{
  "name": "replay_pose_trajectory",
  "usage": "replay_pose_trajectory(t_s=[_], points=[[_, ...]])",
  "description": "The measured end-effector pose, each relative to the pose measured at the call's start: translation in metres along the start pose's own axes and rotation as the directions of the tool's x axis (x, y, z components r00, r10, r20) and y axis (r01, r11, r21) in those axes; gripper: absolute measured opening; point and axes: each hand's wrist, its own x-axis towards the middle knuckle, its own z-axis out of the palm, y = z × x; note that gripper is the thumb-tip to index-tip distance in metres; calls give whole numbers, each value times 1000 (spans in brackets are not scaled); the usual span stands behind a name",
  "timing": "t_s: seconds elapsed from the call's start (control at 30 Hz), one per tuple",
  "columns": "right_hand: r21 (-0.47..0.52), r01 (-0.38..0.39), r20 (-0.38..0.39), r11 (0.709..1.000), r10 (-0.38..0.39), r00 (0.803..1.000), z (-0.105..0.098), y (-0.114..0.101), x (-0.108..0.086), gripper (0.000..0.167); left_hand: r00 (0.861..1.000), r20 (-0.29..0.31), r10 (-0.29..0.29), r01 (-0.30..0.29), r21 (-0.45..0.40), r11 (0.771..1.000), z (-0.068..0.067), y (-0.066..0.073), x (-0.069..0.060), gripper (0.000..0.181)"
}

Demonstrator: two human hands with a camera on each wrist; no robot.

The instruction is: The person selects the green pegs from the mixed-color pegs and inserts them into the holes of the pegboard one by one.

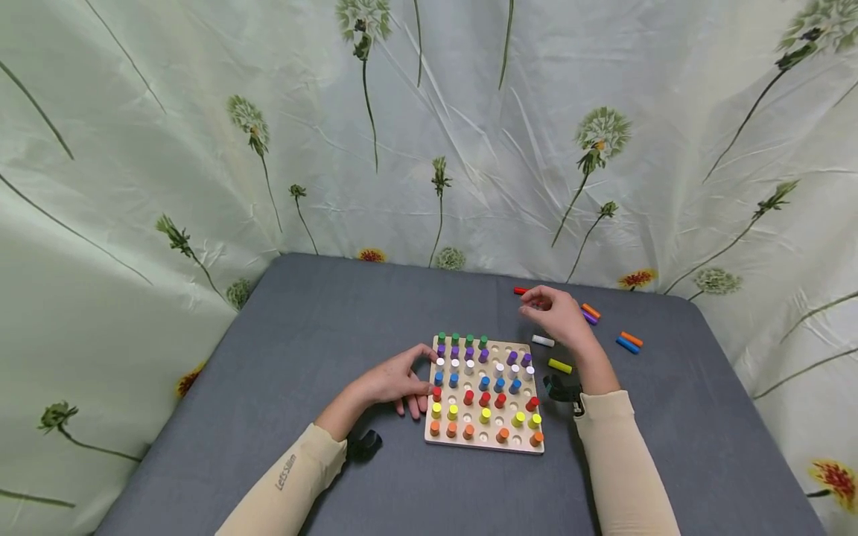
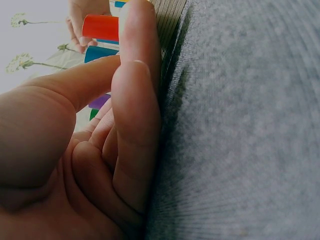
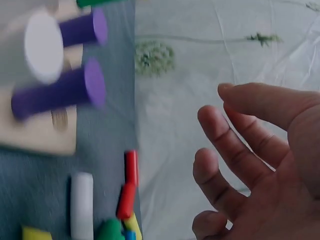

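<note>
A wooden pegboard (image 1: 492,424) stands on the table with rows of green, purple, white, blue, red, yellow and orange pegs; some holes hold none. My left hand (image 1: 397,378) rests against its left edge, thumb beside the red peg (image 1: 437,394) and index finger near the upper left pegs. Its other fingers lie low along the board's side in the left wrist view. Above the table beyond the board's far right corner, my right hand (image 1: 558,316) hovers with loosely bent fingers. Nothing shows between its thumb and fingers (image 3: 215,125) in the right wrist view.
Loose pegs lie right of the board: a white peg (image 1: 543,341), a yellow peg (image 1: 559,366), a purple peg (image 1: 590,318) beside an orange one, and a blue peg (image 1: 627,345) beside another orange one. Red pegs (image 3: 131,167) lie near the right hand. A flowered curtain (image 1: 469,149) hangs behind.
</note>
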Motion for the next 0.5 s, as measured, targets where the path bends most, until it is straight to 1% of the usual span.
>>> replay_pose_trajectory(t_s=[0.23,0.5], points=[[-32,-87,-36,996,85,996,-18,16,-1,30,1000,5,1,-1,-6,1000,-1,2,-1,46],[-85,-163,-44,983,160,986,-25,30,0,30,1000,4,-1,1,-6,1000,0,2,-1,46]])
